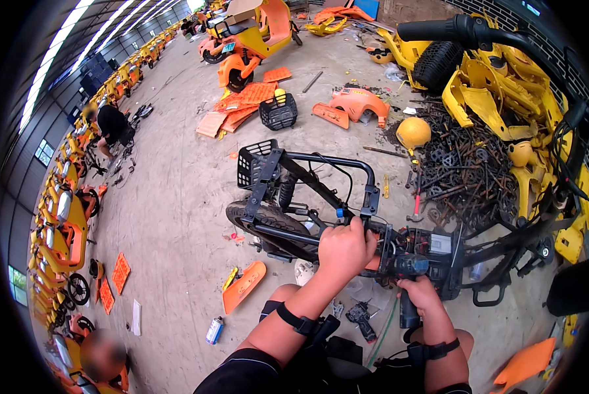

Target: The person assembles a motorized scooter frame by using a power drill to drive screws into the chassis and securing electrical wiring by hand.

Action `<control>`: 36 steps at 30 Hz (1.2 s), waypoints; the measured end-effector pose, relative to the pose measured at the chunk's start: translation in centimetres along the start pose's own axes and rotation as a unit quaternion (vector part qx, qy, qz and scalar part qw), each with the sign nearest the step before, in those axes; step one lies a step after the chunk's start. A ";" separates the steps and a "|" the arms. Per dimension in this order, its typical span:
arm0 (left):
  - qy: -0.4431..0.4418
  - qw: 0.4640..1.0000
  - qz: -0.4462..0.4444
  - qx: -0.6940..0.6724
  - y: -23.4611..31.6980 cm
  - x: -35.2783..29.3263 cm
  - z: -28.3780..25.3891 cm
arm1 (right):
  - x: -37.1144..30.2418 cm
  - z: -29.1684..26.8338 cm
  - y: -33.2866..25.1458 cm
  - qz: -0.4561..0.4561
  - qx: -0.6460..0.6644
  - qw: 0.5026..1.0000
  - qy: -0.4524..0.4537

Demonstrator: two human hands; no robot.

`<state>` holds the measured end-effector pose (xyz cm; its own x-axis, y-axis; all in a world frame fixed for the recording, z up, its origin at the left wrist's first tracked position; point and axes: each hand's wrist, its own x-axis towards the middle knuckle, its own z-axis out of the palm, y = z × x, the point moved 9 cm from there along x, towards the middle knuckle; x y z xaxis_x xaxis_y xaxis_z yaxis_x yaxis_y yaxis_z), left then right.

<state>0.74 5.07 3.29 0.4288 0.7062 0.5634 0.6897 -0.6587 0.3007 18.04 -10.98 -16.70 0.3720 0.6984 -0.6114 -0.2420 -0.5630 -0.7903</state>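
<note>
In front of me a stripped black electric scooter frame (307,157) lies with its rear wheel (268,220) to the left. My left hand (345,248) is closed around a part of the frame near its middle; the exact part is hidden by the fingers. My right hand (423,293) grips the handle of a dark cordless driver (409,312), its head over the open frame middle. The tip of the tool cannot be made out. Below, between my arms, a second cordless driver (360,320) lies on the floor.
A heap of rusty metal parts (465,171) and a red-handled hammer (417,200) lie beyond the frame. Yellow body panels (498,92) are piled at right. Orange panels (248,98), a black basket (278,111) and a spray can (214,330) sit on the floor. Another person (114,125) works far left.
</note>
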 end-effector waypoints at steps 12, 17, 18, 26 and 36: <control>-0.016 0.999 -0.030 0.010 -0.3 0.2 0.6 | -0.8 -0.9 0.5 0.015 -0.037 0.999 0.001; -0.018 1.000 -0.025 0.006 -0.5 0.2 0.4 | 0.0 0.0 0.8 -0.021 -0.113 0.993 -0.026; -0.020 1.000 -0.023 0.007 -0.5 0.3 0.4 | 0.3 0.3 1.1 -0.024 -0.109 0.993 -0.025; -0.044 0.999 -0.010 -0.024 -0.8 0.3 0.7 | 1.3 2.2 1.8 0.010 -0.134 0.991 -0.011; -0.043 0.999 0.003 -0.031 -1.1 0.0 0.7 | -0.9 2.4 0.0 -0.032 -0.187 0.981 -0.027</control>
<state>0.43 5.97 2.42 0.4831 0.7200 0.4983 0.6504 -0.6760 0.3463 15.57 -10.48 -16.25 0.3255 0.7543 -0.5702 0.1304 -0.6331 -0.7630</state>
